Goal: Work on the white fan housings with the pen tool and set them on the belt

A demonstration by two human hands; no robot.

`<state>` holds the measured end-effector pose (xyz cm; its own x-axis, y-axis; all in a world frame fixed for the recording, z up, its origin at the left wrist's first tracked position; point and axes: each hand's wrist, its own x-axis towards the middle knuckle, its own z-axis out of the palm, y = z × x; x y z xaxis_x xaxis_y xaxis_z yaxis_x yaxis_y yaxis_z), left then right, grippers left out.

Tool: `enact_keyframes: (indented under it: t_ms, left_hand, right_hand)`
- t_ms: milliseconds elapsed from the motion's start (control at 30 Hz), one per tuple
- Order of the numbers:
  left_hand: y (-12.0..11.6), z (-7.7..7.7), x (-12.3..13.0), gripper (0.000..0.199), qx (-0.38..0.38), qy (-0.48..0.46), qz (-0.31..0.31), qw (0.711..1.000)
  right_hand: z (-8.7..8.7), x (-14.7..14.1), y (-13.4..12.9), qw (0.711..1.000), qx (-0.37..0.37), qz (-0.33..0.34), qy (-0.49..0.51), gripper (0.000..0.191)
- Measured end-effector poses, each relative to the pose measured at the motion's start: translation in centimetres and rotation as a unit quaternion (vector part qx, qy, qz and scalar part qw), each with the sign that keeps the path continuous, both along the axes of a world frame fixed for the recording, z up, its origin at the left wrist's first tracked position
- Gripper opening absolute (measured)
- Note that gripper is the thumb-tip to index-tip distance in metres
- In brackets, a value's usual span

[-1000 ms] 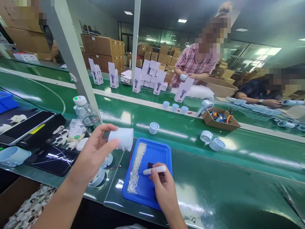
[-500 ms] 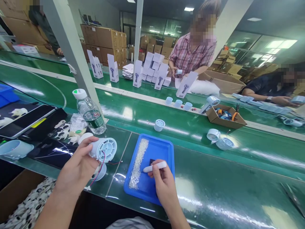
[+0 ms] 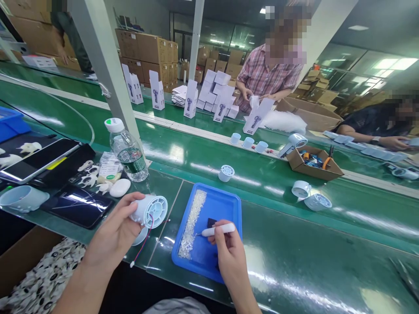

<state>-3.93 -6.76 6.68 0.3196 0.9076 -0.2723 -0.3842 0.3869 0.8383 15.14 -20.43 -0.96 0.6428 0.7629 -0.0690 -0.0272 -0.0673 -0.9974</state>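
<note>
My left hand [image 3: 114,231] grips a light-blue round housing [image 3: 150,211], its spoked end turned right; a thin red and dark wire with a white plug hangs from it. Another pale round part [image 3: 140,237] lies partly hidden beneath. My right hand [image 3: 228,248] pinches a white pen-like tool [image 3: 218,230] over the blue tray [image 3: 239,218]. The tool's thin tip points left, near a strip of small whitish pieces [image 3: 193,222] along the tray's left side. A small dark block [image 3: 211,222] sits in the tray, partly behind the tool.
A bottle [image 3: 131,157] stands behind my left hand. At left are a dark phone [image 3: 78,205], a blue cup-like part [image 3: 24,198] and a box of white parts [image 3: 42,279]. Beyond are blue housings [image 3: 226,173], a carton of tools [image 3: 314,168], white boxes and people.
The view has shifted slightly. The wire from the housing now hangs lower and more freely. The tool's thin tip shows near the whitish pieces. A person across the line has brought both hands together.
</note>
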Motion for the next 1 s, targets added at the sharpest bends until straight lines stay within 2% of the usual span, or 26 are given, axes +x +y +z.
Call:
enact_keyframes:
  t_ms: [400,533,700,867,1000]
  left_hand:
    - [-0.1,-0.4,-0.7,0.023,-0.021,0.014,0.001,1.000]
    - [-0.1,-0.4,-0.9,0.023,-0.019,0.015,0.000,1.000]
    - [-0.1,-0.5,-0.7,0.021,-0.022,0.021,-0.010,0.999]
    - [-0.4,-0.5,-0.3,0.016,-0.022,0.011,-0.023,0.999]
    - [-0.6,-0.6,-0.5,0.015,-0.014,0.004,-0.036,0.999]
  right_hand:
    - [0.5,-0.1,0.0,0.999,-0.015,0.009,-0.035,0.041]
    - [0.7,-0.3,-0.6,0.993,-0.035,0.008,-0.110,0.033]
    - [1.1,-0.3,-1.4,0.974,-0.025,0.028,-0.223,0.023]
    - [0.6,0.6,-1.2,0.981,0.007,0.045,-0.188,0.020]
    - [0.3,0.9,-1.0,0.984,-0.002,0.061,-0.169,0.023]
